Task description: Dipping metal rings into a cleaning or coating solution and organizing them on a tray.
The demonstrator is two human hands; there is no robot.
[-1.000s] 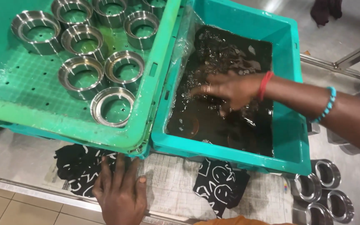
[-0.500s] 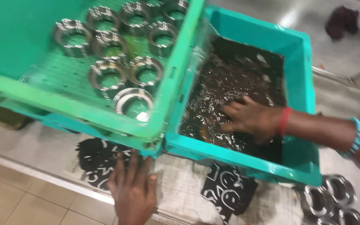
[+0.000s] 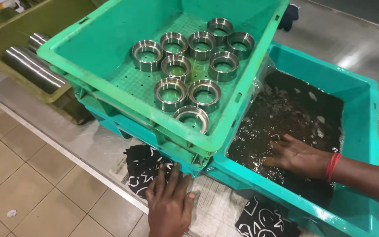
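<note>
Down in the teal tub (image 3: 365, 131) on the right, the right hand (image 3: 299, 156) lies spread and flat, fingers dipped in dark, rippling liquid (image 3: 294, 114); whether it grips anything below cannot be told. The left hand (image 3: 168, 202) rests open, palm down, on black patterned cloth (image 3: 143, 164) at the near edge. Nine shiny steel rings (image 3: 198, 66) sit in the green perforated crate (image 3: 110, 57) to the left.

I count nine shiny steel rings (image 3: 177, 66) standing in one perforated light-green plastic crate (image 3: 110, 79). Beside it I see one teal plastic tub (image 3: 365, 145) of dark liquid (image 3: 286, 114). One olive-green bin (image 3: 44, 19) at the far left holds two steel cylinders (image 3: 33, 68). Two hands are in view: left (image 3: 168, 204), right (image 3: 297, 156).
</note>
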